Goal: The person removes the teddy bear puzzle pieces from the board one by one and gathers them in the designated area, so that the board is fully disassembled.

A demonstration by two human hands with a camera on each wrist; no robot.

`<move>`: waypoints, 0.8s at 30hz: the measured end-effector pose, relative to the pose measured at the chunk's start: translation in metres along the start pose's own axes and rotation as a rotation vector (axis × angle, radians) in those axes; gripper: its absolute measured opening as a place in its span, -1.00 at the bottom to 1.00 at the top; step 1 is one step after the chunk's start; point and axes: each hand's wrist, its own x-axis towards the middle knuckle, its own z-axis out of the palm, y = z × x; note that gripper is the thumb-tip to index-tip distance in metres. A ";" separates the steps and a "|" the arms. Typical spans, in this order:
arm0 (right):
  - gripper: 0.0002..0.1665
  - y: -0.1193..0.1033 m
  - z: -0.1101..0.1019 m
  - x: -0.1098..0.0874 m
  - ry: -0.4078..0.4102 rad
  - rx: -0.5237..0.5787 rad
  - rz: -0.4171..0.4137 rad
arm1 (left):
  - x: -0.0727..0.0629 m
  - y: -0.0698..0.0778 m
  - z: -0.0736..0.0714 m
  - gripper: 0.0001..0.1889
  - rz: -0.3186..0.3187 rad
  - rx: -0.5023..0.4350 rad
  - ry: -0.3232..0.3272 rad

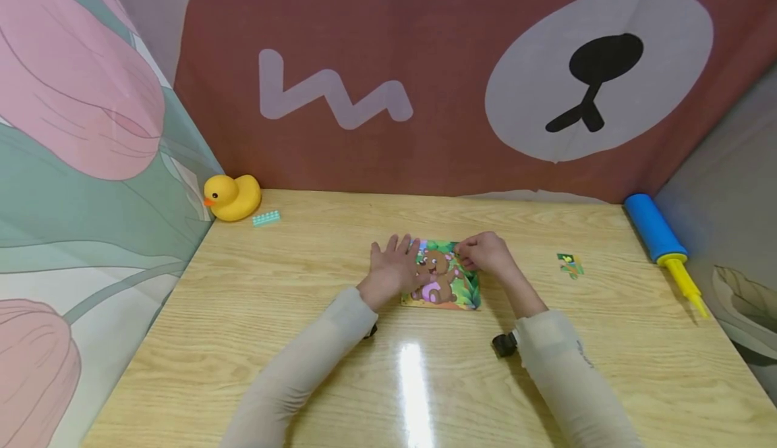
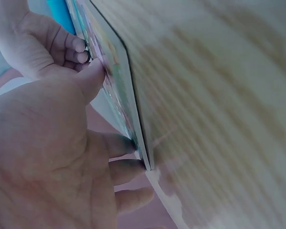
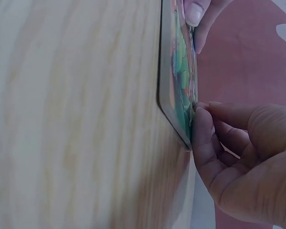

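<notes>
Left hand [image 1: 394, 269] and right hand [image 1: 485, 254] both work at 1 picture puzzle; the left is flat with its fingers apart over the puzzle's left part, and the right has its thumb and fingertips drawn together at the far right corner. Whether the right hand has anything between those tips, the pictures do not show.

Behind them hangs a reddish-brown cloth [image 1: 437, 158] printed with a pale muzzle and a zigzag line. A wood-grain table [image 1: 303, 266] meets its lower edge. 2 pale sleeves cover the person's forearms. At the table's right side lies a blue and yellow pump [image 1: 655, 229], its narrow yellow end towards the person. Near the middle of the table, the puzzle [image 1: 442, 279] lies flat, showing a brown bear among green leaves. A yellow toy duck [image 1: 237, 200] sits in the far left corner. To the puzzle's right, well apart from it, lies a loose puzzle part [image 1: 569, 261]. Smallest is a turquoise brick [image 1: 266, 218], just beside the duck.
</notes>
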 end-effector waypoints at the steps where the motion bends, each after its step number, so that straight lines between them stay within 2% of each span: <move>1: -0.64 0.000 0.000 0.000 0.001 -0.001 -0.001 | 0.000 0.000 0.000 -0.10 -0.002 0.007 0.001; 9: -0.63 -0.002 0.001 -0.001 -0.005 -0.017 -0.010 | 0.001 0.001 0.003 -0.09 -0.006 0.066 0.013; 24: -0.64 -0.003 0.002 -0.002 0.001 0.010 -0.014 | -0.001 0.001 -0.001 -0.11 -0.016 0.117 -0.034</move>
